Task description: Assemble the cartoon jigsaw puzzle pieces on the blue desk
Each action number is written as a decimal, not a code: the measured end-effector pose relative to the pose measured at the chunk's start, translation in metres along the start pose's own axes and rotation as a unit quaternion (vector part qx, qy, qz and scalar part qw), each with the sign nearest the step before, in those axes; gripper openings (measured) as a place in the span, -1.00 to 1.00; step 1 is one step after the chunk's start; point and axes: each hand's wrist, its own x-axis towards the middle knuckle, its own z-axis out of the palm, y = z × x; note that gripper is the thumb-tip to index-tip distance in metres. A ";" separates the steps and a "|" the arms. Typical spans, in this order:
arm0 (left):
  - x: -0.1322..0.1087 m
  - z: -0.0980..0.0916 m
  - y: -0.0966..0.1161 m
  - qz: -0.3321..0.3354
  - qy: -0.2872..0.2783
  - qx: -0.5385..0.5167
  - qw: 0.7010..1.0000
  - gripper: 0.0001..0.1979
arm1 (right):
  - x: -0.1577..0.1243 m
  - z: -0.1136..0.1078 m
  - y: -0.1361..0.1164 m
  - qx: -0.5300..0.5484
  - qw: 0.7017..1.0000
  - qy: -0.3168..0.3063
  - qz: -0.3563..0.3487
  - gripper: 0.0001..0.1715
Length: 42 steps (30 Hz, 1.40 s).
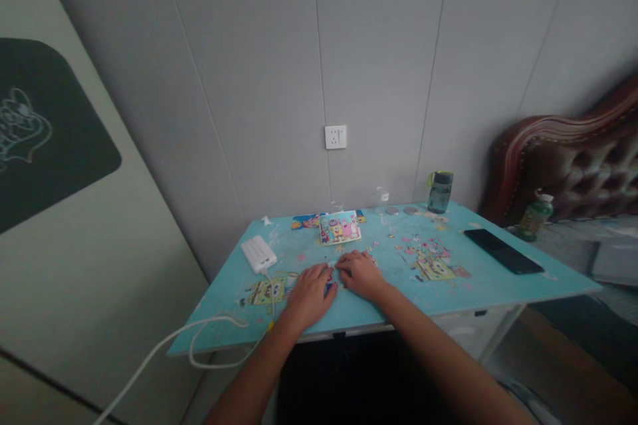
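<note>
My left hand (310,289) rests on the blue cartoon-printed tabletop (379,305), fingers stretched forward and lying nearly flat. Under its thumb side shows a small dark blue and red patch, too small to name. My right hand (359,273) lies close beside it, fingers bent and pressed together at a small pale bit (331,265) between the two hands. What that bit is I cannot make out. Just beyond the fingertips, a cartoon picture card (339,228) lies partly over a longer blue printed strip (305,221).
A white power bank (258,254) with a white cable (169,340) is on the left. At the back stand a clear container (381,196), two round discs and a dark water bottle (440,192). A black tablet-like slab (502,252) lies right. A green bottle (536,215) stands beyond the table.
</note>
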 end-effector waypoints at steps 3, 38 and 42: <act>0.000 0.000 0.000 0.004 0.006 0.002 1.000 -0.60 | 0.000 -0.002 -0.001 -0.010 1.000 -0.010 0.002 -0.69; 0.001 -0.012 0.005 -0.008 -0.001 -0.023 1.000 -0.73 | 0.014 0.003 0.006 -0.022 0.997 -0.018 0.074 -0.69; 0.001 -0.010 0.004 -0.004 -0.001 -0.023 1.000 -0.74 | 0.020 0.001 0.007 -0.018 0.997 -0.026 0.075 -0.74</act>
